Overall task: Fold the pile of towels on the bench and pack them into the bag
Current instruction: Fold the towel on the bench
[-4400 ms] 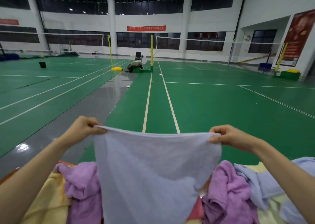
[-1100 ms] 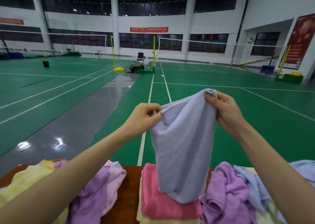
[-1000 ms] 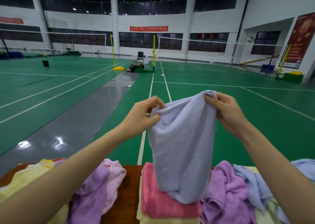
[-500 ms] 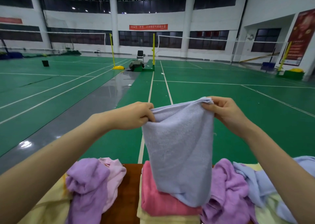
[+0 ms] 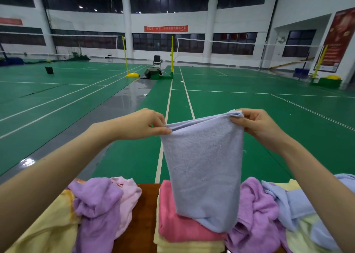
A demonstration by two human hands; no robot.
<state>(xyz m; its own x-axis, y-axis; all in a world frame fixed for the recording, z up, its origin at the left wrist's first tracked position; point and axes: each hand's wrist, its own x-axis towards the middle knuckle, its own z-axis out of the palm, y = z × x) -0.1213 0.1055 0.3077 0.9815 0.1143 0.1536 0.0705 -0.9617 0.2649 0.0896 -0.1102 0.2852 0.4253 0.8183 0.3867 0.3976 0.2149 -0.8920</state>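
Blue towel held up over the folded stack

Nearest the camera, the wooden bench [image 5: 142,214] has a crumpled purple towel [image 5: 96,200] on the left and a loose heap [image 5: 257,210] on the right. In the middle a folded pink towel [image 5: 172,224] sits on a folded yellow one [image 5: 182,247]. The blue towel [image 5: 203,166] hangs doubled over, its bottom end resting on the pink one. The left hand [image 5: 142,124] pinches one top corner and the right hand [image 5: 257,124] pinches the other. Behind it all are green badminton courts [image 5: 230,102] and a yellow net post [image 5: 172,56].
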